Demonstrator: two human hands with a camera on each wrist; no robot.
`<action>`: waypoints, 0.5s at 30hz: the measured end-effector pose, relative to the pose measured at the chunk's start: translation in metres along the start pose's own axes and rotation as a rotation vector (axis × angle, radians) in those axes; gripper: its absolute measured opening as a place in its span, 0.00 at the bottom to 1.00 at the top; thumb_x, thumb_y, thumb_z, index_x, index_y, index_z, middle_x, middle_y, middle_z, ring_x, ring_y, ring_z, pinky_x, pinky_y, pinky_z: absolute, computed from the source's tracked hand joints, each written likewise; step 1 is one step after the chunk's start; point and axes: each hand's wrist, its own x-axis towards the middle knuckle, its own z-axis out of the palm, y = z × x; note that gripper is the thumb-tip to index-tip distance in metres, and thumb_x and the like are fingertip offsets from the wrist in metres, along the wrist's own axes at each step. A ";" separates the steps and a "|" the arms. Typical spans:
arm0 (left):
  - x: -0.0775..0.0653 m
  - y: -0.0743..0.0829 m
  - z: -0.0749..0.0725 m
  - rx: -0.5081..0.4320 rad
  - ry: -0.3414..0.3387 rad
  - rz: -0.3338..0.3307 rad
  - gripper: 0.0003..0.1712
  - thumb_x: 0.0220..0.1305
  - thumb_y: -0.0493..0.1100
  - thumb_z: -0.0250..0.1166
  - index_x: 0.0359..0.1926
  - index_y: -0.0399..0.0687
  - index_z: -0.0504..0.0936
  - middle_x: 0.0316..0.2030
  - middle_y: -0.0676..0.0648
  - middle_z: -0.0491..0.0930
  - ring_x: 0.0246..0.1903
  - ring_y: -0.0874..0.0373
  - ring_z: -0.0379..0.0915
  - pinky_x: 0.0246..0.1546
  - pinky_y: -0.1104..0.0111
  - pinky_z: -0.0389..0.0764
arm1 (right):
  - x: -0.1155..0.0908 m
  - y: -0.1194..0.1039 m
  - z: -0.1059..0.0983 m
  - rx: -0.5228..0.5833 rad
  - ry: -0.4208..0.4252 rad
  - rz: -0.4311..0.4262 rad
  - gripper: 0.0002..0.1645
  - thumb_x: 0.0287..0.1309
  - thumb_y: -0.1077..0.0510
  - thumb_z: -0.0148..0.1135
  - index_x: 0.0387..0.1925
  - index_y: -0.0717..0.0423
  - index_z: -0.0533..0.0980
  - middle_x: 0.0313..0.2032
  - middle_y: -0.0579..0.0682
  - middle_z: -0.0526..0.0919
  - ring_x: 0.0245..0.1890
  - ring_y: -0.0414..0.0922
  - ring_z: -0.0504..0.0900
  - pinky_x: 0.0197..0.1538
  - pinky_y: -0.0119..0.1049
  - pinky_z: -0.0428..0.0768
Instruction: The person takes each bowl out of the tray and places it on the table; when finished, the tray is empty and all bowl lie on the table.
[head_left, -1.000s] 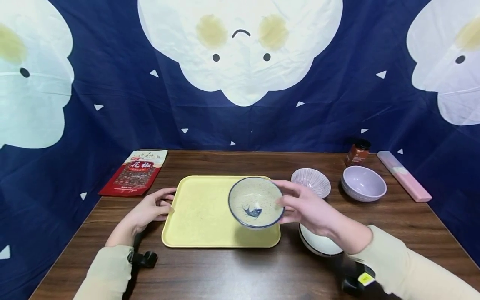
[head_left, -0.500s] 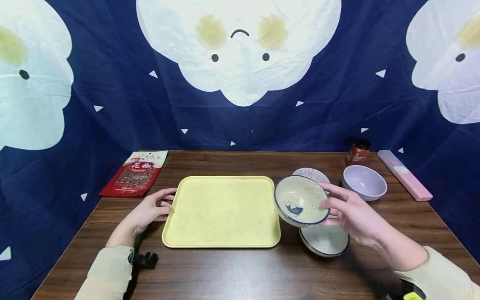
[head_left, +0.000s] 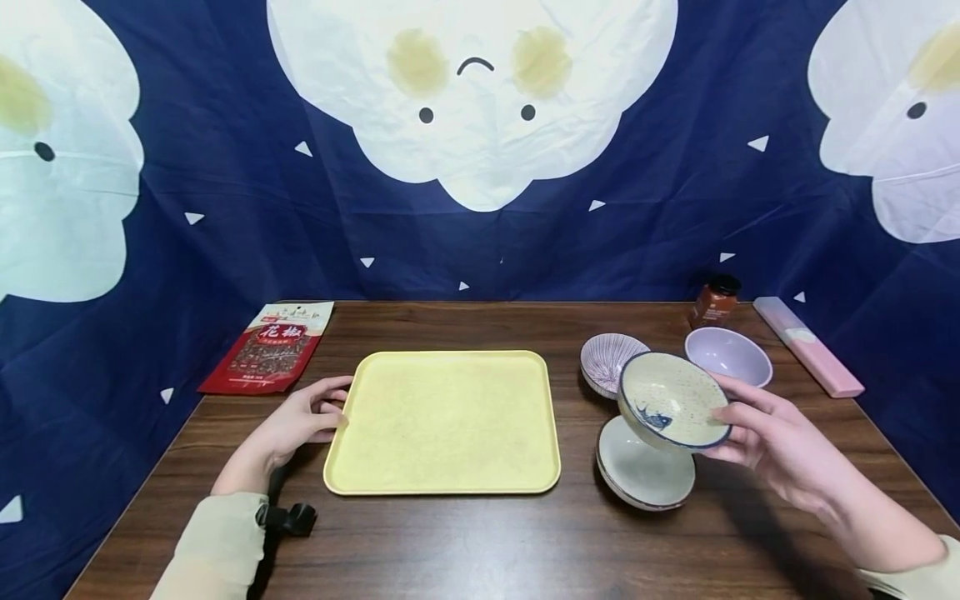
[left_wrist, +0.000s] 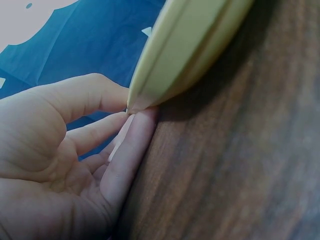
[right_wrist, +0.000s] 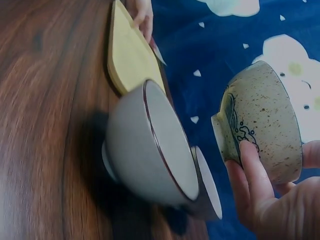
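Observation:
My right hand (head_left: 783, 442) grips a speckled cream bowl (head_left: 671, 396) by its right side, thumb over the blue rim and fingers under the wall. Inside it is a blue fish drawing. The bowl is held up, tilted, over a white bowl (head_left: 645, 467) with a dark rim; in the right wrist view the white bowl (right_wrist: 142, 145) stands on the table apart from it. At the left, my left hand (head_left: 300, 421) pinches the edge of a yellow tray (head_left: 442, 421). The left wrist view has thumb and fingertips (left_wrist: 142, 117) right at the tray's rim.
Behind the held bowl stand a purple-striped bowl (head_left: 603, 360) and a lavender bowl (head_left: 727, 354), partly hidden. A dark-lidded jar (head_left: 715, 304) and a long pink case (head_left: 810, 346) lie farther back right. A red spice packet (head_left: 270, 350) rests at the back left.
My right hand has carried the fish bowl rightward, from above the tray's right part to above the white bowl. The left hand has stayed at the tray's edge.

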 end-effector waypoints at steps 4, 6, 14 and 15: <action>-0.001 -0.001 0.000 -0.006 -0.003 0.002 0.42 0.57 0.33 0.62 0.71 0.45 0.56 0.57 0.34 0.64 0.41 0.57 0.73 0.39 0.61 0.83 | -0.013 -0.003 -0.016 0.004 0.023 -0.021 0.32 0.66 0.75 0.33 0.59 0.48 0.72 0.48 0.53 0.82 0.44 0.48 0.84 0.44 0.42 0.82; -0.001 0.000 0.000 -0.005 -0.003 0.002 0.42 0.57 0.33 0.62 0.71 0.45 0.56 0.57 0.34 0.64 0.41 0.57 0.73 0.39 0.60 0.83 | -0.021 -0.004 -0.024 0.008 0.042 -0.027 0.33 0.65 0.75 0.32 0.59 0.47 0.72 0.47 0.52 0.82 0.43 0.48 0.84 0.43 0.42 0.82; 0.000 0.000 0.000 0.000 -0.001 -0.003 0.42 0.57 0.34 0.62 0.71 0.45 0.56 0.58 0.34 0.64 0.42 0.56 0.73 0.39 0.60 0.83 | -0.050 -0.005 -0.054 0.063 0.072 -0.043 0.36 0.65 0.77 0.29 0.60 0.48 0.73 0.49 0.52 0.82 0.44 0.48 0.84 0.43 0.44 0.81; 0.000 0.000 0.000 0.002 0.000 -0.005 0.42 0.58 0.34 0.62 0.71 0.45 0.55 0.58 0.34 0.64 0.42 0.56 0.73 0.39 0.60 0.83 | -0.054 -0.004 -0.057 0.073 0.073 -0.041 0.36 0.65 0.77 0.28 0.60 0.48 0.73 0.49 0.52 0.82 0.44 0.48 0.83 0.43 0.45 0.81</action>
